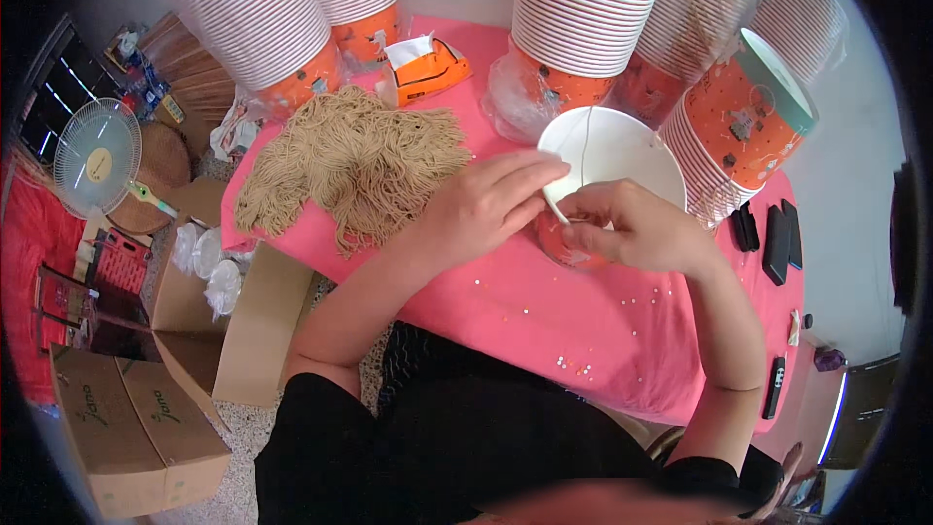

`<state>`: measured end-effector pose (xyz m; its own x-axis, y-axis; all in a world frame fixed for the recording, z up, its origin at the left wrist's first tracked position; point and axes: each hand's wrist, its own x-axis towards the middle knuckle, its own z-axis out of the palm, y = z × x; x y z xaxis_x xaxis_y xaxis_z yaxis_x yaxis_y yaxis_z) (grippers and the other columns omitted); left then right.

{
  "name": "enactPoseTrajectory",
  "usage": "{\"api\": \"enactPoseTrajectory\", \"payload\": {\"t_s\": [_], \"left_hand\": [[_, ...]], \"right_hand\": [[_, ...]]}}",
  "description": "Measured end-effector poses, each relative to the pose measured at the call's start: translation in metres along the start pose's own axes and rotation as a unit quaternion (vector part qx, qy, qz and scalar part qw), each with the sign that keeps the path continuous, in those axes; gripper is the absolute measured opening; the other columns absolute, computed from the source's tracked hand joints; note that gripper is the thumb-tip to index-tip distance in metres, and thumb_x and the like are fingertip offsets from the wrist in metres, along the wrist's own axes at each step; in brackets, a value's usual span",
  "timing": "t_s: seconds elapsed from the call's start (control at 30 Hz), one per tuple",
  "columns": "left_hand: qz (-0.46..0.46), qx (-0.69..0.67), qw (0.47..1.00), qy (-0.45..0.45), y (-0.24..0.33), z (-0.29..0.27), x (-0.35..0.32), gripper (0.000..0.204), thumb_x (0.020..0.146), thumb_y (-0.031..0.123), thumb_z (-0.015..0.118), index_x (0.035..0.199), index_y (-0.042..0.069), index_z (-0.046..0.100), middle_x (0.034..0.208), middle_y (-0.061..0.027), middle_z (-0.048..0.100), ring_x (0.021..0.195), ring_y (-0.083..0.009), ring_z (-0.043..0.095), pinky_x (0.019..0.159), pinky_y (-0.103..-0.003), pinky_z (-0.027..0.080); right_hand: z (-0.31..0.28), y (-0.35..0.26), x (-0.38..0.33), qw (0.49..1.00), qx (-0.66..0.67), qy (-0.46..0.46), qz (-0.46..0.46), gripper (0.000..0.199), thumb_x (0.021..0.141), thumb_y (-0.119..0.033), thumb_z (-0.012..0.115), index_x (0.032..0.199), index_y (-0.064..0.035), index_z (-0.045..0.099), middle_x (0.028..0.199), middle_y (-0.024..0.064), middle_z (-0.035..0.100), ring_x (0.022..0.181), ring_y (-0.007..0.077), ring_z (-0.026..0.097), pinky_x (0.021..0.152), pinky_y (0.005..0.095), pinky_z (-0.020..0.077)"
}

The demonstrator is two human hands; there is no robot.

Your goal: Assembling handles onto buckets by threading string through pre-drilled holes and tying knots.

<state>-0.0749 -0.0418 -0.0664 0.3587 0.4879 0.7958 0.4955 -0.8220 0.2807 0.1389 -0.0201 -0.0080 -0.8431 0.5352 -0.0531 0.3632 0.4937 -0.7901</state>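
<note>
A white-lined paper bucket [637,141] with an orange outside stands tilted on the pink-covered table, its mouth facing me. My left hand [486,199] reaches over its left rim, fingers stretched over the edge and the thumb side against the outside; the hand is closed on the rim. With thumb and fingers my right hand [637,224] pinches the near rim, close to the left fingertips. A thin cord [585,151] runs down inside the bucket toward the pinching fingers; its lower end is hidden. Left of my left hand lies a heap of beige cords [360,160].
Tall stacks of paper buckets [583,15] line the back, with another leaning stack [743,122] at right. An orange soft pack [428,68] lies behind the cords. White dots [573,367] speckle the pink cloth [505,331]. Open cardboard boxes [262,326] and a fan [97,160] stand left.
</note>
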Motion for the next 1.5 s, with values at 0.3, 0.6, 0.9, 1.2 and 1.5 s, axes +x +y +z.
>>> {"api": "enactPoseTrajectory", "payload": {"t_s": [0.3, 0.6, 0.9, 1.2, 1.5], "left_hand": [[-0.161, -0.103, 0.982, 0.012, 0.018, 0.022, -0.031, 0.019, 0.079, 0.009, 0.073, 0.092, 0.002, 0.060, 0.081, -0.0073, 0.061, 0.072, -0.0205, 0.064, 0.063, -0.033, 0.051], [-0.310, -0.366, 0.872, 0.094, -0.004, 0.000, -0.032, 0.004, 0.090, 0.004, 0.063, 0.092, 0.001, 0.061, 0.085, -0.0066, 0.066, 0.077, -0.0130, 0.065, 0.070, -0.027, 0.052], [-0.347, -0.512, 0.786, -0.001, -0.005, -0.021, 0.011, 0.014, 0.097, 0.018, 0.056, 0.103, 0.006, 0.052, 0.075, -0.0040, 0.061, 0.062, -0.0070, 0.054, 0.053, -0.017, 0.038], [-0.381, -0.398, 0.829, -0.095, 0.006, -0.011, 0.033, 0.017, 0.094, 0.011, 0.061, 0.105, -0.003, 0.061, 0.080, -0.0028, 0.065, 0.072, -0.0058, 0.059, 0.063, -0.020, 0.047], [-0.385, -0.467, 0.789, -0.104, 0.008, -0.009, 0.025, 0.016, 0.094, 0.012, 0.061, 0.101, -0.002, 0.064, 0.079, -0.0021, 0.064, 0.070, -0.0059, 0.058, 0.063, -0.020, 0.047]], "right_hand": [[0.002, 0.001, 0.007, 0.999, 0.002, 0.037, 0.031, 0.023, 0.093, -0.015, 0.056, 0.082, 0.0041, 0.062, 0.064, 0.0069, 0.061, 0.059, 0.0123, 0.055, 0.057, 0.0315, 0.0452], [-0.032, 0.000, -0.011, 0.993, -0.092, 0.013, 0.075, 0.026, 0.089, -0.016, 0.066, 0.110, 0.0003, 0.064, 0.075, 0.0042, 0.060, 0.068, 0.0104, 0.053, 0.063, 0.0276, 0.0437], [-0.042, -0.022, -0.017, 0.978, -0.146, 0.147, 0.028, 0.023, 0.082, -0.007, 0.065, 0.105, -0.0024, 0.067, 0.072, 0.0085, 0.062, 0.062, 0.0164, 0.058, 0.058, 0.0309, 0.0465], [-0.036, -0.026, 0.000, 0.985, 0.010, 0.155, -0.072, 0.032, 0.084, 0.010, 0.050, 0.111, 0.0010, 0.064, 0.078, 0.0014, 0.057, 0.076, 0.0072, 0.055, 0.071, 0.0225, 0.0456], [-0.018, -0.006, 0.014, 0.944, -0.099, 0.292, -0.120, 0.023, 0.082, 0.003, 0.062, 0.104, 0.0008, 0.063, 0.083, 0.0050, 0.060, 0.071, 0.0093, 0.054, 0.063, 0.0244, 0.0452]]}}
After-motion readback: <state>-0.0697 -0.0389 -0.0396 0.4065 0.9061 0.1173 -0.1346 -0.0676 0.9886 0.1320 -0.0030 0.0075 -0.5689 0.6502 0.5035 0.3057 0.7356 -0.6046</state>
